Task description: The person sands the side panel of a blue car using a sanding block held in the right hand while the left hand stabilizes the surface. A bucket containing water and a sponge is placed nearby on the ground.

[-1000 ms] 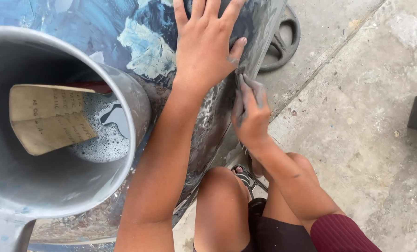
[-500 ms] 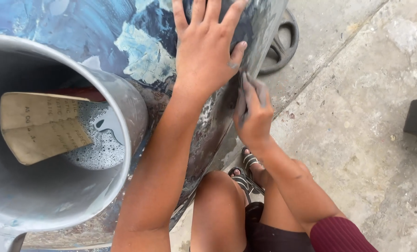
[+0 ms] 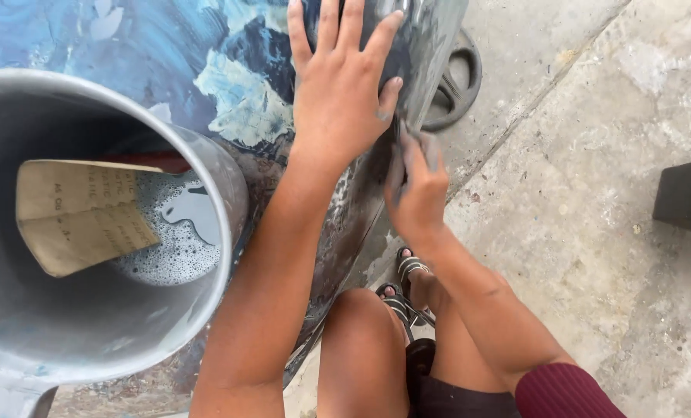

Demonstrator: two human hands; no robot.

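My left hand lies flat, fingers spread, on a curved blue panel whose paint is worn into pale and dark patches. My right hand presses a small dark sanding sheet against the panel's right side, just below the left hand. The fingers are smeared grey. A grey metal bucket stands on the panel at the left, holding foamy water and a folded tan sheet of sandpaper.
A black round disc lies on the concrete floor beyond the panel's edge. A dark box sits at the right edge. My knees and sandalled feet are below, close to the panel.
My right hand has slid a little up the panel's side with the sanding sheet. The left hand stays flat on the panel. The view has shifted slightly.
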